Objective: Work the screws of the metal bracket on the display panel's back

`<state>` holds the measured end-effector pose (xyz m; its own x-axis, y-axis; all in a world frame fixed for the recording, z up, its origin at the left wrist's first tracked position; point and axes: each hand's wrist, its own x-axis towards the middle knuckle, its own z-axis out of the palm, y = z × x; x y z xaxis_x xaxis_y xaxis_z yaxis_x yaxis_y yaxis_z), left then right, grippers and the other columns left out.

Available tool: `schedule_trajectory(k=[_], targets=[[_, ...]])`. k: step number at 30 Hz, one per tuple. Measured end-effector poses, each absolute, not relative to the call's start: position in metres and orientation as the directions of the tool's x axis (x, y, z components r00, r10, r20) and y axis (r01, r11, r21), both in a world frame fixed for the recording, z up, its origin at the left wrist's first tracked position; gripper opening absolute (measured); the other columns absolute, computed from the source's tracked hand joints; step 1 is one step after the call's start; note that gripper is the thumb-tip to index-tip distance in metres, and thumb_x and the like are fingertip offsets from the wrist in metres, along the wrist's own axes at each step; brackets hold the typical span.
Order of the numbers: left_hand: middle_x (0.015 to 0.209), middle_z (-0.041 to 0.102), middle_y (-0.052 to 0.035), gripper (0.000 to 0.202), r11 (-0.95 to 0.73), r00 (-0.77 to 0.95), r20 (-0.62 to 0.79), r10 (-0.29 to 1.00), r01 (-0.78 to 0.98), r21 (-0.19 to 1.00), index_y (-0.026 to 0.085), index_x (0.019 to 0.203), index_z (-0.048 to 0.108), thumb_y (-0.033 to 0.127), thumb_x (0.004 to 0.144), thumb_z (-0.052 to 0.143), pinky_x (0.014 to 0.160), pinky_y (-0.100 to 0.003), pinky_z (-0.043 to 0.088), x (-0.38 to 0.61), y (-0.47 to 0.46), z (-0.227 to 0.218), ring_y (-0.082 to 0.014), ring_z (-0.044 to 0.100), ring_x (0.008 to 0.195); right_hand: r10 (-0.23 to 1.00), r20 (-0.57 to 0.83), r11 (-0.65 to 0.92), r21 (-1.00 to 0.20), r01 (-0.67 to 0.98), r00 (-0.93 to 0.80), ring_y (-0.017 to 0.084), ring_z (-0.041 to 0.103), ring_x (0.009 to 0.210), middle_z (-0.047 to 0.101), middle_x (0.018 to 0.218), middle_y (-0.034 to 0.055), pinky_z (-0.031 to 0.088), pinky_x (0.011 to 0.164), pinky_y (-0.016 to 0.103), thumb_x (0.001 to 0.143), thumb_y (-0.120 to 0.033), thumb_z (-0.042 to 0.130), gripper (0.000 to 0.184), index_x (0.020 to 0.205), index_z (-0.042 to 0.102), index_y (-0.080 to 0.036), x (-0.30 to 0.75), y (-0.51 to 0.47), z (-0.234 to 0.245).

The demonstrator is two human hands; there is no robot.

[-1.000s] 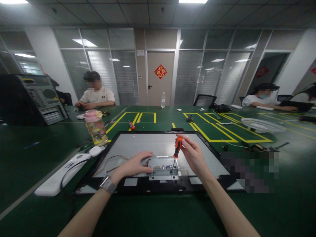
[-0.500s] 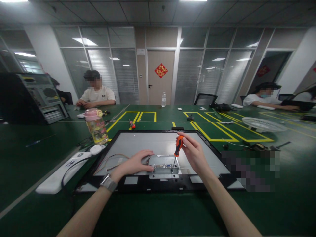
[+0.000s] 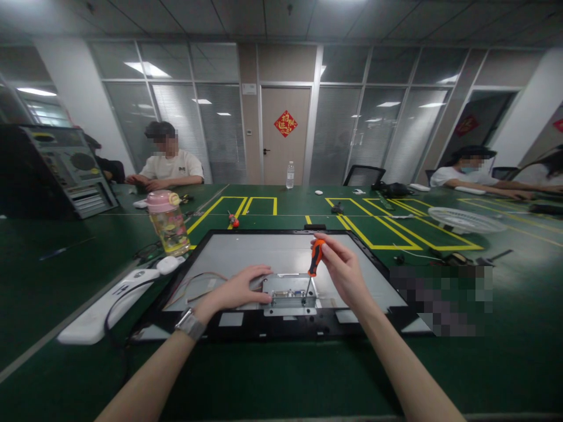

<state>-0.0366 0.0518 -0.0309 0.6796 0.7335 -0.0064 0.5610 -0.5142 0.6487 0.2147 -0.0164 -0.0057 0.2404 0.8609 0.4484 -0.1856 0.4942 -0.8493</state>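
A monitor panel point(image 3: 272, 255) lies face down on the green table, black frame around a silver back. A small metal bracket with connector ports point(image 3: 290, 293) sits near its front edge. My left hand point(image 3: 240, 289) rests flat on the panel, fingers against the bracket's left side. My right hand point(image 3: 345, 271) pinches an orange-handled screwdriver point(image 3: 314, 261) held nearly upright, its tip down on the bracket's right part. A watch is on my left wrist.
A pink-lidded bottle point(image 3: 167, 223) and a white power strip point(image 3: 105, 305) with a black cable lie left of the panel. A computer case point(image 3: 57, 170) stands far left, a fan grille point(image 3: 464, 220) far right. Other people sit at the table's far side.
The screwdriver handle has shifted slightly left and up in my right hand. My left hand stays on the bracket. The view has drifted a little.
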Motion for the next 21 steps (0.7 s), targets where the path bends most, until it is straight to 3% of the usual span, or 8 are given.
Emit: schedule_trajectory(k=[9,21], targets=[[0.145,0.041,-0.0066,0.073,-0.523,0.679,-0.005,0.734,0.569,0.635,0.022,0.13,0.05,0.058,0.068,0.067,0.115,-0.037,0.022,-0.0359,0.0535,-0.0331,-0.0263,0.033,0.136,0.848,0.461,0.503,-0.856,-0.122,0.262,0.023,0.063,0.097,0.071,0.099,0.0058,0.045,0.094,0.042,0.072,-0.035,0.072,0.031,0.102,0.071,-0.024,0.2149,-0.0126,-0.0101],[0.147,0.037,-0.0047,0.074,-0.492,0.679,-0.037,0.733,0.567,0.661,0.026,0.132,0.048,0.06,0.068,0.066,0.114,-0.037,0.021,-0.0393,0.0551,-0.0347,-0.0262,0.031,0.137,0.853,0.478,0.513,-0.843,-0.162,0.211,0.023,0.063,0.096,0.071,0.1,0.0073,0.046,0.092,0.043,0.079,-0.037,0.066,0.03,0.106,0.07,-0.023,0.2134,-0.0154,-0.0075]])
